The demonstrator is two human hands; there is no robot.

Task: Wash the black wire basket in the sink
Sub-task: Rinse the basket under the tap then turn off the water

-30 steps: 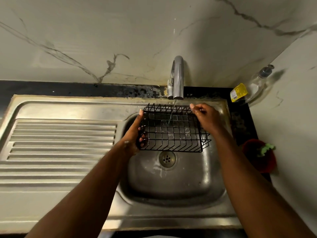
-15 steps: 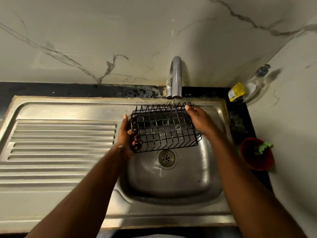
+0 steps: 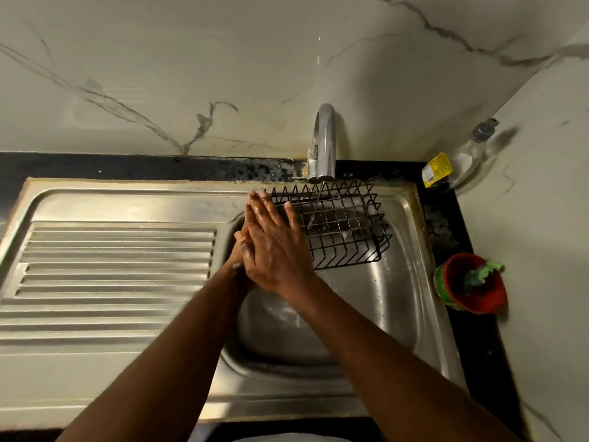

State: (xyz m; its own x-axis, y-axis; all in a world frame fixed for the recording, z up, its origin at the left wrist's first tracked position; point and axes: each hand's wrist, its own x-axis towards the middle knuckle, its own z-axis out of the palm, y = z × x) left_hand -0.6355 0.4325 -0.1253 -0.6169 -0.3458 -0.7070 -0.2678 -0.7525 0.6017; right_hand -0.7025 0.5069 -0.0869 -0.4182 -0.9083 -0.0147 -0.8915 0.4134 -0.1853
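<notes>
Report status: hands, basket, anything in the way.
Both open: left hand, right hand, palms together. Unheld black wire basket in sink under tap. Nothing blocking.

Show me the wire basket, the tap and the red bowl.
wire basket [image 3: 344, 224], head view, on its grid floor.
tap [image 3: 325, 138], head view, on the curved spout.
red bowl [image 3: 487, 298], head view, on its inner wall.
</notes>
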